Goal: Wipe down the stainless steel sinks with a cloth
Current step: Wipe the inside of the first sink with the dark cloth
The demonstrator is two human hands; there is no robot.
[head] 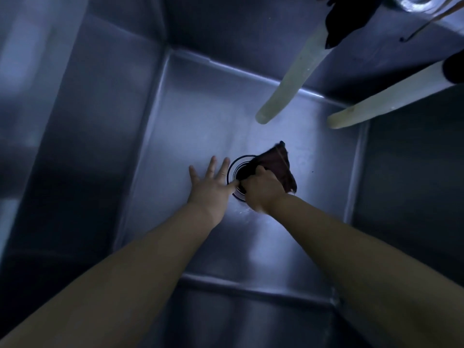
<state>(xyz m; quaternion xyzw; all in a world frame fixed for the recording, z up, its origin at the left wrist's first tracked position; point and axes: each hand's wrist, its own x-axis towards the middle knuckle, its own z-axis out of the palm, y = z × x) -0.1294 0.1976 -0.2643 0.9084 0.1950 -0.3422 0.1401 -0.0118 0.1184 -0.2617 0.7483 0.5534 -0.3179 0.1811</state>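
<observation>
I look straight down into a deep stainless steel sink (175, 116). Its round drain hole (237, 169) lies in the middle of the floor. My right hand (261, 192) grips a dark reddish cloth (278, 167) at the drain's right edge, with part of the cloth over the hole. My left hand (213, 182) lies flat on the sink floor just left of the drain, fingers spread and straight, the thumb near my right hand.
Two pale translucent hoses (293, 79) (391, 99) hang down into the sink from the upper right, ending above the floor. Dark fittings (344, 18) sit at their tops. Steep steel walls enclose the floor on all sides.
</observation>
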